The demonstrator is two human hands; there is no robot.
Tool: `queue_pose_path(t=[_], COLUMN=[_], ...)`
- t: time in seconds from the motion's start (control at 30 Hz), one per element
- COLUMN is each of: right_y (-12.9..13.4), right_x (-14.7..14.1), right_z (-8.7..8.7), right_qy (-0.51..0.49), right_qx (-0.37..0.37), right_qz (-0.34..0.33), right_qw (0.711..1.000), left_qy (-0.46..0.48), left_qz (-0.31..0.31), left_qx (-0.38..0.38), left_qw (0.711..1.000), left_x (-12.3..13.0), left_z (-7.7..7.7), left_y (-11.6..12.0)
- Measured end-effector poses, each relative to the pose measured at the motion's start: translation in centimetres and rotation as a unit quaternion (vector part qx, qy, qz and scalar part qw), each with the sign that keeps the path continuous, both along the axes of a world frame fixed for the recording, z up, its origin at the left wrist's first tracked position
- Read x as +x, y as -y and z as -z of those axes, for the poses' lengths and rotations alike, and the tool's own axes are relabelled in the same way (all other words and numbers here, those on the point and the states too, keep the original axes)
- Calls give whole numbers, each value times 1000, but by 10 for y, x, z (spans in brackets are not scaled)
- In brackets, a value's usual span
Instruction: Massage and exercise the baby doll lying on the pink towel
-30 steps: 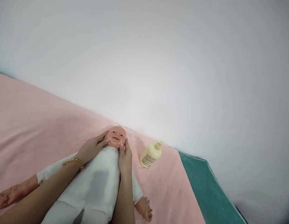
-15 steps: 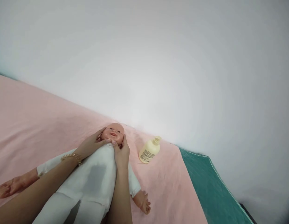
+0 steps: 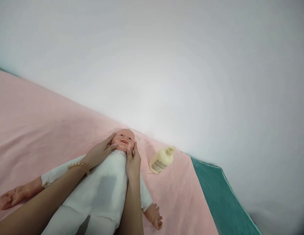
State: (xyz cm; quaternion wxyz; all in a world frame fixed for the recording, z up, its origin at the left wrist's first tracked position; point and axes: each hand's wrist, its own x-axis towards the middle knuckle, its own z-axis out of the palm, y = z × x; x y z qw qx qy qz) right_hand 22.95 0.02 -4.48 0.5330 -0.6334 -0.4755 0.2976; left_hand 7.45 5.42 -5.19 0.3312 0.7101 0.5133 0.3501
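A baby doll (image 3: 108, 182) in white clothes lies face up, its arms spread wide. My left hand (image 3: 100, 153), below a gold bracelet (image 3: 79, 166), cups one side of the doll's head (image 3: 125, 135), its thumb on the cheek by the mouth. On the other side, my right hand (image 3: 133, 161) holds the head with the thumb along the jaw and the fingers beside the cheek. The fingertips behind the head are partly hidden. A pale yellow pump bottle (image 3: 161, 160) with printed text stands to the right of my right hand, apart from it.
The doll lies on a pink sheet (image 3: 181, 189), which covers part of a green surface (image 3: 220, 189) at the right. A plain white wall (image 3: 152, 65) rises right behind the bed's far edge.
My thumbs have slid apart from under the doll's chin, outward and up onto the cheeks and jaw. The view has shifted slightly, so the doll and bottle appear farther right.
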Motion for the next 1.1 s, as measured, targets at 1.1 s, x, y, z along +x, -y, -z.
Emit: queue_pose_path(t=[1.1], right_y=[2], right_x=[-2], right_z=[0], right_qy=[23], right_qx=[-15], right_qz=[-4], right_qw=[1000], left_qy=[60], left_qz=[13], left_qx=[-32], left_qw=[998], left_x=[3], left_z=[-5], left_y=[2])
